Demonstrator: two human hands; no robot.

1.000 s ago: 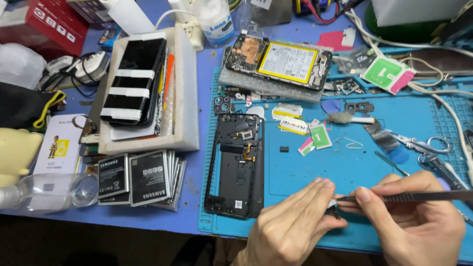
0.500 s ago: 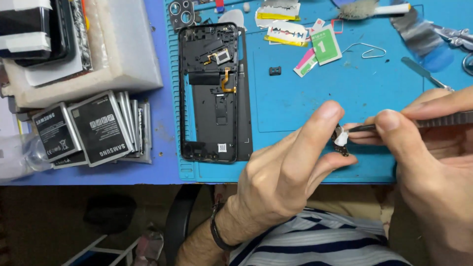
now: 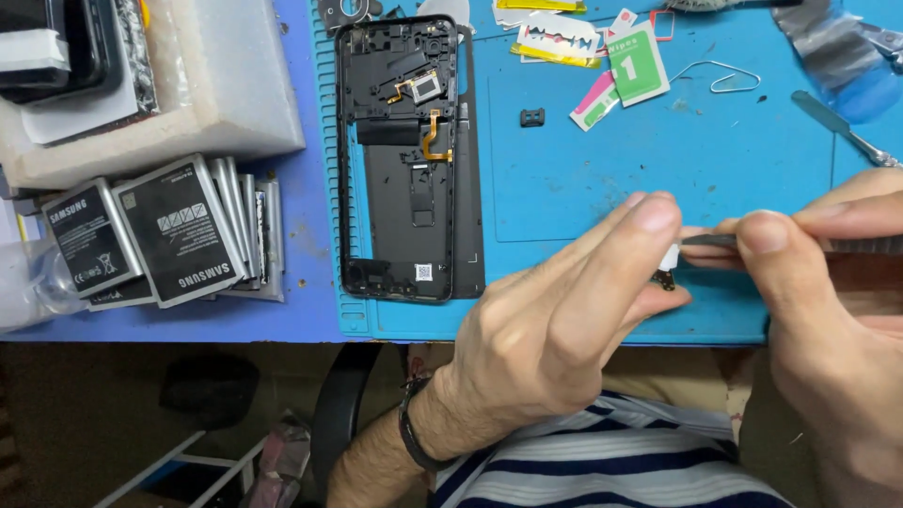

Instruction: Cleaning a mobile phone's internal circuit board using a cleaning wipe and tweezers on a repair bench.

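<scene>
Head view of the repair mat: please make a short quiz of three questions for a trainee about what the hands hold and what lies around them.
1. True or false: the left hand pinches a small white part between thumb and forefinger.
2. Which tool does the right hand bring to that part? A) metal tweezers B) a screwdriver C) a brush
3. What lies to the left of the opened black phone back housing, off the blue repair mat?

Key
1. True.
2. A; the tips meet the part.
3. A fanned stack of phone batteries, in front of a white foam block.
</scene>
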